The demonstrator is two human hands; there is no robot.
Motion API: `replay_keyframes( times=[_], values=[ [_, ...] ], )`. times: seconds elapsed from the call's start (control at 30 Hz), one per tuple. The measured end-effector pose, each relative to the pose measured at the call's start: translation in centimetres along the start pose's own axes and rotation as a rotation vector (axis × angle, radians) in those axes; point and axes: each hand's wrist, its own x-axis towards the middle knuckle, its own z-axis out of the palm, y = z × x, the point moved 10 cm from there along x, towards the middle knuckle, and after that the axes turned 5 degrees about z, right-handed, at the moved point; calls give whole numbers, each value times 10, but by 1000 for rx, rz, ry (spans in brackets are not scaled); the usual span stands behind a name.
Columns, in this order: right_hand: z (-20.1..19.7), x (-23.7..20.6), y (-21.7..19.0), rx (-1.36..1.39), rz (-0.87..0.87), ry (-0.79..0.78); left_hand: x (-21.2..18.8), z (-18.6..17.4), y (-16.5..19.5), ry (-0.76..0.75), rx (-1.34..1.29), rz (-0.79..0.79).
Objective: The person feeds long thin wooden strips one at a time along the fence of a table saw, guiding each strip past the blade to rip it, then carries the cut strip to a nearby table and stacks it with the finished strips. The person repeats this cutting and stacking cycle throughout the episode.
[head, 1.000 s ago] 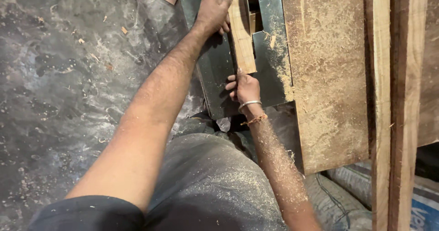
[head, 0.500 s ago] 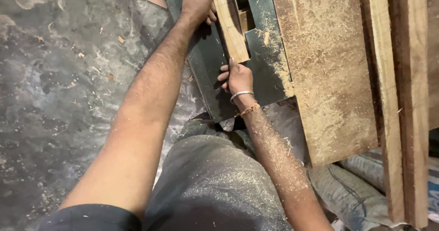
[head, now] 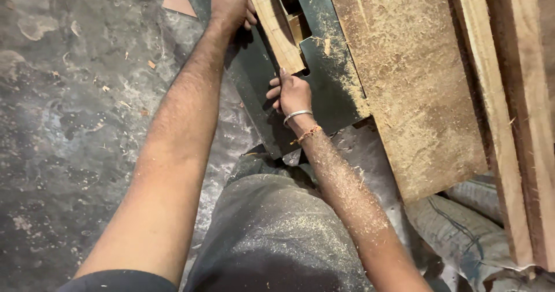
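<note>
A narrow pale wooden strip [head: 276, 26] lies lengthwise on a dark flat metal machine table [head: 324, 89]. The left hand [head: 230, 3], arm outstretched, presses flat beside its far part; the right hand [head: 291, 93], fingers curled, grips its near end. A sawdust-covered wide board [head: 404, 78] lies alongside.

Left hand [head: 230, 3] fingertips, wood strip [head: 276, 26] far end cut off by top edge.

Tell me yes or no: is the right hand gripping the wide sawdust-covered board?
No, the right hand rests at the near end of the narrow wood strip, apart from that board.
</note>
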Motion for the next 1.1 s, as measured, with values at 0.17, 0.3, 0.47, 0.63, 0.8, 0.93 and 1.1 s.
replay_keyframes(
  times=[0.17, 0.3, 0.47, 0.63, 0.8, 0.93, 1.1],
  values=[
    [-5, -6, 4, 15, -19, -4, -7, 9, 0, -82, -53, 11],
    [-16, -18, 13, 6, -23, 4, -22, 17, -6, -97, -59, -14],
    [-18, -19, 15, 10, -1, 42, -24, 16, -8, -64, -6, -28],
    [-7, -6, 1, 4, -19, 37, -7, 10, -1, -60, -74, 4],
    [6, 11, -12, 39, -23, 16, 15, 1, 8, -51, -72, 26],
    [14, 19, -24, 43, -42, 10, 28, -5, 9, -32, -62, -13],
    [22, 22, -39, 28, -48, 21, 39, -12, 15, -11, -40, -7]
  ],
)
